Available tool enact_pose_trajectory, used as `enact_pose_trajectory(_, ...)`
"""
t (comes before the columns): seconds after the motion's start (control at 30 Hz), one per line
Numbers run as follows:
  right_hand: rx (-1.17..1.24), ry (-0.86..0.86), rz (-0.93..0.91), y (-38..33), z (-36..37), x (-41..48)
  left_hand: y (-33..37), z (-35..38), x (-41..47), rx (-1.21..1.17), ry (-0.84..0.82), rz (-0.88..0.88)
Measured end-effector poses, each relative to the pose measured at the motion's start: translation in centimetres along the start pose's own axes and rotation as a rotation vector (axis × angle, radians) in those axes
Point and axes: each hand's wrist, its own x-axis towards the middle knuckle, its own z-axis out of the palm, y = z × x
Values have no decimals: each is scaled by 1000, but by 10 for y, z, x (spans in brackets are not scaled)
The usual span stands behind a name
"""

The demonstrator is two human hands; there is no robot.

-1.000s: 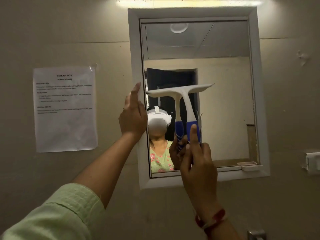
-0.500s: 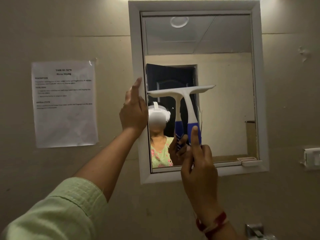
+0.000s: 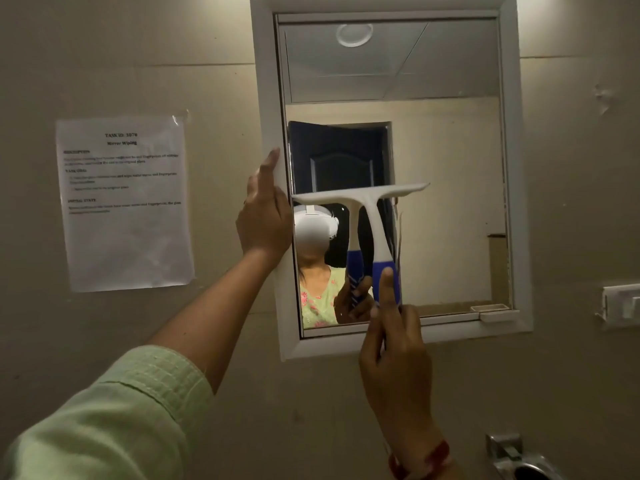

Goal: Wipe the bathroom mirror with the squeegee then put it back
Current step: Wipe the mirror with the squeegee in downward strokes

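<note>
A white-framed mirror [image 3: 450, 168] hangs on the beige wall. A white squeegee [image 3: 372, 209] with a blue grip rests its blade flat on the glass, about halfway down on the left side. My right hand [image 3: 394, 348] grips the blue handle from below, index finger stretched up along it. On the mirror's left frame edge lies my left hand [image 3: 265, 216], fingers pointing up and pressed against the frame. The glass reflects the squeegee, a person's hand and a dark door.
A printed paper sheet [image 3: 124, 202] is taped to the wall left of the mirror. A small white ledge [image 3: 498, 315] sticks out at the mirror's lower right corner. A wall switch [image 3: 620, 304] sits far right, a metal fitting [image 3: 519, 459] at bottom right.
The squeegee blade has slid slightly lower on the glass with my right hand. My left hand stays on the frame edge. The camera has tilted down a little.
</note>
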Motion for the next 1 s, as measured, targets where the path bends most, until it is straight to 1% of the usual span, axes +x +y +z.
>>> enact_pose_trajectory(0.2, -1, 7, -25, -1, -1, 28, -1, 1, 0, 5, 4, 2)
enact_pose_trajectory(0.3, -2, 4, -18, 2, 0, 8, -2, 1, 1, 1, 2, 9)
enact_pose_trajectory(0.43, 19, -11, 36, 1, 0, -19, -2, 1, 1, -5, 7, 7)
enact_pose_trajectory(0.57, -3, 24, -11, 1, -1, 2, -1, 1, 0, -3, 1, 8)
enact_pose_trajectory(0.67, -3, 14, -13, 1, -2, 13, -1, 1, 1, 12, 6, 0)
enact_pose_trajectory(0.9, 18, -59, 72, 5, -3, -52, 0, 1, 0, 11, 20, 3)
enact_pose_trajectory(1.0, 17, -47, 70, 5, -2, -46, 1, 2, 1, 5, 24, 5)
